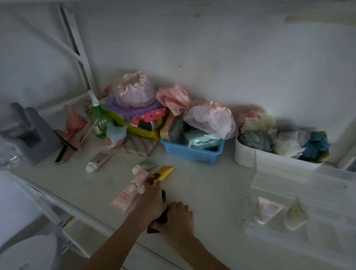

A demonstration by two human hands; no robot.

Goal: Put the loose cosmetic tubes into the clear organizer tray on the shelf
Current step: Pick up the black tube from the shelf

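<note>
White shelf (pixel 201 188) seen from above. The left hand (pixel 151 202) grips a yellow tube with a brown bear print (pixel 162 174), beside a pink tube (pixel 129 191); the right hand (pixel 177 217) closes on a dark object (pixel 157 222) just beside it. A pale green tube (pixel 145 166) and a white-capped tube (pixel 98 161) lie loose. The clear organizer tray (pixel 304 232), at right, holds two small tubes (pixel 267 210).

I count four loose tubes on my shelf: a white one (pixel 98 161) at nine o'clock, a green one (pixel 145 165), a pink one (pixel 127 191) and a yellow one (pixel 162 174) near centre. Two more tubes (pixel 266 210) (pixel 295 215) sit in the tray (pixel 304 242) at three o'clock. Two baskets: blue (pixel 190 152), white (pixel 254 159).
</note>
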